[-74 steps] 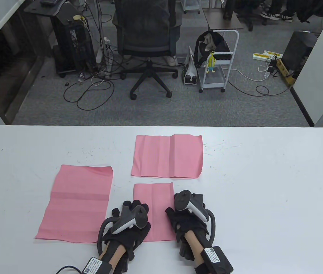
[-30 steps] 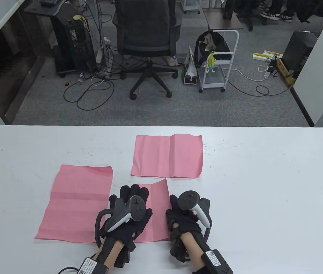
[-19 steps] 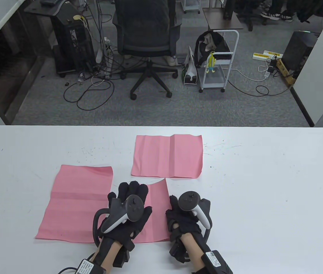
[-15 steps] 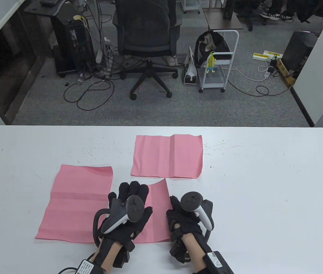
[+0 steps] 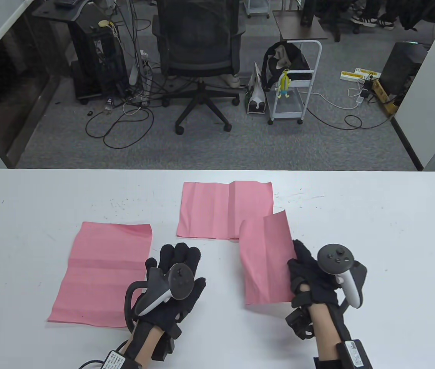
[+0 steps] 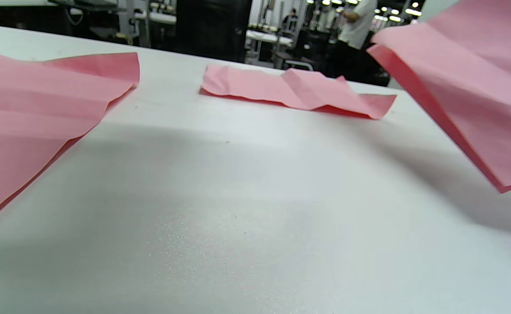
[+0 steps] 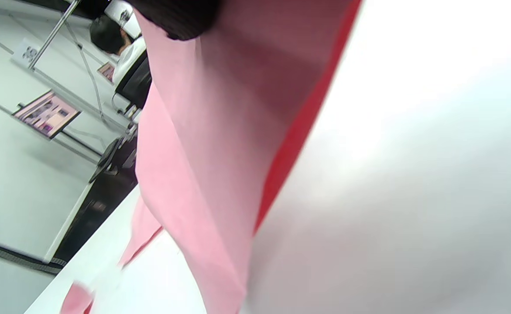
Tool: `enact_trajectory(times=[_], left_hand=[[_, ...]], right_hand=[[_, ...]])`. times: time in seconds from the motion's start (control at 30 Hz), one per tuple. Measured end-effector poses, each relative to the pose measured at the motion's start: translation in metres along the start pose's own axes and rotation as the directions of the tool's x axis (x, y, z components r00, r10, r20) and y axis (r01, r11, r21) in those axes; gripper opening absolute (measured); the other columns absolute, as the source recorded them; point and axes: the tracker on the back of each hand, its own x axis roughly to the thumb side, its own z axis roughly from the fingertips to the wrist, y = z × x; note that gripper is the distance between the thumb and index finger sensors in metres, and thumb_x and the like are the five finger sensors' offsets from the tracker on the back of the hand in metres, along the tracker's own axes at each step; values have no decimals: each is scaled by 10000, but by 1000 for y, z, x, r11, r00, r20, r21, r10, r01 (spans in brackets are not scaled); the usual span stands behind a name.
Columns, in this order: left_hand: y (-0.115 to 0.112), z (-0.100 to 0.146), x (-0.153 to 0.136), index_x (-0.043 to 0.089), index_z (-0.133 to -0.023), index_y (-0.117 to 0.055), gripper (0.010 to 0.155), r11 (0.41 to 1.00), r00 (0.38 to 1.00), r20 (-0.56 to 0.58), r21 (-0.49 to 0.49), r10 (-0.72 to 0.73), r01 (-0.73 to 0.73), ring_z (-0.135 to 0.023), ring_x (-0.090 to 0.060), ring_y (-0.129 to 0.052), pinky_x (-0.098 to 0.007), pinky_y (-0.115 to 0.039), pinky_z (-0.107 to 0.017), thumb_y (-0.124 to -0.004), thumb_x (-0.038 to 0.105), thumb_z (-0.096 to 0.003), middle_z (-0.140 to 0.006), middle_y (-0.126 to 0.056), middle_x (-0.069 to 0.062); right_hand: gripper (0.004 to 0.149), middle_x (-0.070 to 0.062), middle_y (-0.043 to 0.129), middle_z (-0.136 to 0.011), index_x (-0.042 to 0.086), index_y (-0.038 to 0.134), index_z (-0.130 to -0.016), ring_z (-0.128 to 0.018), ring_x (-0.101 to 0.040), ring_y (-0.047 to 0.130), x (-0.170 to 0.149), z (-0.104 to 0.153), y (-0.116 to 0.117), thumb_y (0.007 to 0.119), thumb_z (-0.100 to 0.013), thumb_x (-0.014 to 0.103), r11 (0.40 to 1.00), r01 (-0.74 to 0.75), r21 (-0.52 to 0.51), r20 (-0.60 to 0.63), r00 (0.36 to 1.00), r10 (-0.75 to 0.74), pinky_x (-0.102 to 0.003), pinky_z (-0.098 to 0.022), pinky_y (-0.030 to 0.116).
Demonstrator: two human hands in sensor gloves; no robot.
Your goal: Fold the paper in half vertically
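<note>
Hands: your right (image 5: 311, 275) pinches the folded paper (image 5: 266, 259) off the surface, presumably to set aside; left (image 5: 173, 282) rests flat, released.

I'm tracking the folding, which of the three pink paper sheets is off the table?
The folded pink paper sheet held by the right hand; the other two pink sheets lie on the white table.

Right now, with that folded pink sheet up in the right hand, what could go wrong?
The right hand grips the folded sheet by one edge only, so its layers may slip apart. Its far corner overlaps the creased sheet behind in the table view and might nudge it. The left hand is off the paper, giving no support.
</note>
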Motion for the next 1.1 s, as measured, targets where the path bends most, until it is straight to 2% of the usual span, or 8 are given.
enact_trajectory(times=[0.13, 0.3, 0.43, 0.63, 1.0, 1.1], left_hand=[[-1, 0, 0, 423, -1149, -20, 775, 1000, 1000, -4, -4, -8, 8, -1182, -298, 16, -644, -141, -843, -398, 681, -523, -1272, 24, 78], [-3, -2, 1, 425, -1148, -20, 774, 1000, 1000, -10, -11, -19, 19, -1182, -298, 16, -644, -142, -843, -397, 682, -522, -1272, 26, 79], [-3, -1, 1, 422, -1149, -22, 775, 1000, 1000, -10, -7, -23, 23, -1182, -298, 12, -644, -145, -842, -398, 681, -523, -1272, 24, 77], [-3, -2, -2, 422, -1148, -20, 776, 1000, 1000, -15, -6, -14, 14, -1183, -296, 11, -645, -146, -842, -399, 681, -523, -1273, 20, 80], [-2, -3, -3, 427, -1148, -20, 774, 1000, 1000, -22, -22, -13, 12, -1183, -294, 18, -645, -141, -843, -396, 683, -522, -1273, 26, 82], [-3, -3, -1, 426, -1148, -21, 774, 1000, 1000, -17, -25, -17, 17, -1183, -294, 17, -645, -142, -843, -397, 683, -522, -1273, 25, 82]], right_hand=[[538, 41, 872, -863, 285, 591, -1004, -584, -119, 1003, -30, 5, -42, 767, -496, 275, 998, -6, -55, -75, 997, 2, -340, -438, 858], [533, 40, 873, -865, 291, 600, -1001, -593, -130, 1001, -70, 1, -67, 768, -497, 274, 996, 30, -86, -190, 981, -46, -349, -448, 853], [532, 38, 876, -868, 292, 604, -1001, -603, -133, 1004, -97, -8, -70, 772, -496, 276, 998, 21, -58, -284, 958, -37, -355, -457, 853], [547, 32, 858, -884, 276, 577, -1014, -625, -142, 987, -124, -24, -69, 763, -500, 277, 995, -77, -57, -402, 914, 48, -367, -480, 838], [587, 31, 814, -923, 269, 519, -1033, -665, -121, 957, -133, -33, -57, 761, -499, 296, 938, -345, -39, -514, 812, 277, -366, -514, 822], [637, 13, 761, -971, 270, 460, -1051, -715, -147, 922, -130, -32, -55, 757, -496, 367, 909, -416, -19, -538, 771, 341, -386, -549, 792]])
